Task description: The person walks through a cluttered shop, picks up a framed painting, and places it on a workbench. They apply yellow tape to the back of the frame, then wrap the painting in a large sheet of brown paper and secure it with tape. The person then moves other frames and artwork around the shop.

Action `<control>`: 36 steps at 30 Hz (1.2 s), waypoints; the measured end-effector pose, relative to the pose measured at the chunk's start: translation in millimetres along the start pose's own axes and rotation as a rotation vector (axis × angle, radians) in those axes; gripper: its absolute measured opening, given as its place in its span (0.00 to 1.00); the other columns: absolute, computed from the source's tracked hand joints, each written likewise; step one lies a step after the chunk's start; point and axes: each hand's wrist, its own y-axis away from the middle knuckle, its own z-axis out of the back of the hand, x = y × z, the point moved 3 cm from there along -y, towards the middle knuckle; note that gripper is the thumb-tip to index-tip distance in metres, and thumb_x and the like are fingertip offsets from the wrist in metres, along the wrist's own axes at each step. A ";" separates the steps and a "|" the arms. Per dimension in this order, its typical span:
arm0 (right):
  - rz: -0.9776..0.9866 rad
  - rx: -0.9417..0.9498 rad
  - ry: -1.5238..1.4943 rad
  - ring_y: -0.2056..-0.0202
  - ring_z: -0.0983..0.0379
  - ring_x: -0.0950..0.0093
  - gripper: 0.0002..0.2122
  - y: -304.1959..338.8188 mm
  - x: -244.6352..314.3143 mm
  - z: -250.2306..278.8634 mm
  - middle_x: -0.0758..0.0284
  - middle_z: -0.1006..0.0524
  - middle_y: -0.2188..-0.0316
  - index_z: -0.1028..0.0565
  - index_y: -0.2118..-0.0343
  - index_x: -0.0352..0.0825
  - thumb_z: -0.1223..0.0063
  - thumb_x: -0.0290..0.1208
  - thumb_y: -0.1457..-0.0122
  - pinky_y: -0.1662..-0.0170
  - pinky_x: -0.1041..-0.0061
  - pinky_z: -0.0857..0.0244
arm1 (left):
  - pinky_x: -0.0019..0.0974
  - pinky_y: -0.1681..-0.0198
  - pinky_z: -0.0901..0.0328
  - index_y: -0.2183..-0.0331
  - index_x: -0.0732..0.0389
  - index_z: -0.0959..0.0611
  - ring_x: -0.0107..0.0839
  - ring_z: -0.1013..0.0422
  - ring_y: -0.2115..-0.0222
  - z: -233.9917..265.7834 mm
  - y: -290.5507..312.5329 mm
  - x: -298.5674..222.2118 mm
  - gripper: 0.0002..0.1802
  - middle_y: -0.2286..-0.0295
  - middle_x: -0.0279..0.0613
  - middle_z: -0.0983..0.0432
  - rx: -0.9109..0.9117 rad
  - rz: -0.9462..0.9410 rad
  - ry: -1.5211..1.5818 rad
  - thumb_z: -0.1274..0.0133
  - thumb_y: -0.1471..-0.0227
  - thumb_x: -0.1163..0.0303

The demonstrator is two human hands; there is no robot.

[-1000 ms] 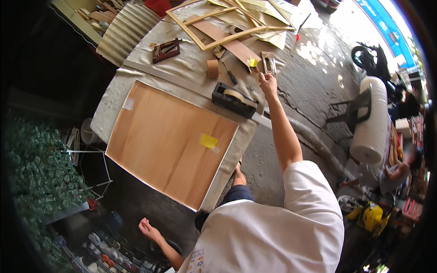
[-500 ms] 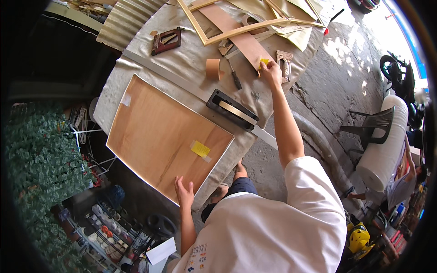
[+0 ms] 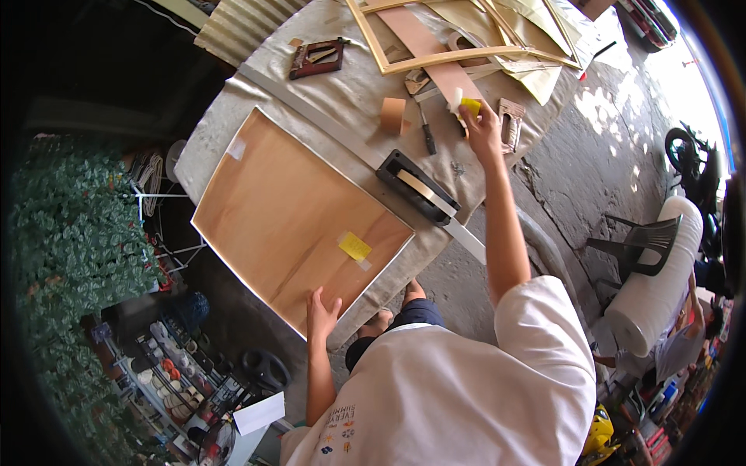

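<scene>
A thin wooden panel (image 3: 287, 225) with white edges lies on the covered table, a yellow note (image 3: 354, 245) taped near its right side. My left hand (image 3: 322, 312) rests on the panel's near edge, its fingers apart and nothing held. Farther off, at the end of a pinkish-brown strip (image 3: 423, 46), my right hand (image 3: 485, 130) pinches another yellow note (image 3: 470, 107). A small whitish piece shows beside that note; whether it is attached I cannot tell. Left of this hand lie a screwdriver (image 3: 428, 138) and a roll of brown tape (image 3: 393, 116).
A black tape dispenser (image 3: 418, 188) sits by a long metal ruler (image 3: 311, 113). Two staple guns (image 3: 317, 58) (image 3: 510, 126) and wooden frames (image 3: 443, 60) lie toward the far side. A plastic chair (image 3: 641, 242) and a large white roll (image 3: 653, 287) stand at right.
The yellow note in my right hand has lifted and turned, and a whitish piece now shows by it. My left hand stays at the panel's edge. The whole view has shifted slightly.
</scene>
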 end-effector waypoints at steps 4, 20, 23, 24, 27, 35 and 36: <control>0.208 0.777 0.056 0.68 0.27 0.74 0.10 64.9 145.0 -28.9 0.66 0.22 0.70 0.27 0.60 0.31 0.44 0.30 0.41 0.63 0.72 0.35 | 0.40 0.44 0.37 0.49 0.70 0.28 0.44 0.36 0.43 63.8 -12.2 -78.6 0.23 0.47 0.57 0.31 -0.087 -0.243 0.666 0.49 0.39 0.63; 0.557 0.860 0.296 0.63 0.25 0.56 0.25 307.1 347.1 -147.5 0.59 0.21 0.71 0.36 0.46 0.39 0.41 0.25 0.47 0.60 0.59 0.33 | 0.28 0.66 0.28 0.64 0.65 0.22 0.24 0.24 0.71 216.3 78.5 -75.5 0.12 0.71 0.40 0.20 0.135 -0.421 0.995 0.37 0.50 0.73; 0.292 0.290 -0.039 0.67 0.25 0.76 0.11 353.6 331.9 -145.8 0.66 0.22 0.71 0.26 0.59 0.32 0.42 0.32 0.41 0.64 0.74 0.33 | 0.30 0.68 0.26 0.67 0.60 0.23 0.24 0.23 0.71 213.2 99.4 -28.0 0.09 0.69 0.40 0.20 0.097 -0.366 1.327 0.38 0.49 0.73; 0.082 0.250 -0.204 0.68 0.29 0.84 0.11 379.6 323.8 -146.8 0.69 0.23 0.72 0.25 0.65 0.30 0.43 0.35 0.38 0.65 0.81 0.36 | 0.31 0.68 0.25 0.68 0.59 0.24 0.25 0.23 0.71 211.4 106.8 -20.7 0.09 0.69 0.40 0.20 0.115 -0.357 1.389 0.39 0.48 0.73; -0.049 0.302 -0.393 0.70 0.30 0.84 0.10 450.7 312.7 -181.4 0.71 0.24 0.72 0.26 0.66 0.29 0.44 0.33 0.38 0.66 0.83 0.36 | 0.33 0.65 0.24 0.68 0.59 0.25 0.26 0.23 0.71 212.9 124.0 -7.2 0.08 0.70 0.40 0.21 0.159 -0.371 1.442 0.41 0.47 0.75; -0.145 0.272 -0.148 0.74 0.33 0.85 0.09 467.2 309.3 -186.5 0.73 0.25 0.76 0.26 0.67 0.29 0.46 0.32 0.37 0.69 0.82 0.38 | 0.33 0.63 0.23 0.64 0.65 0.23 0.27 0.23 0.69 216.2 122.1 -7.1 0.08 0.69 0.40 0.21 0.242 -0.444 1.179 0.42 0.47 0.78; -0.172 0.276 -0.117 0.74 0.33 0.85 0.10 464.8 303.9 -185.8 0.73 0.26 0.76 0.26 0.68 0.29 0.46 0.33 0.37 0.69 0.82 0.38 | 0.32 0.62 0.24 0.63 0.65 0.23 0.27 0.23 0.69 215.5 116.5 -7.4 0.08 0.69 0.40 0.21 0.255 -0.461 1.091 0.42 0.47 0.78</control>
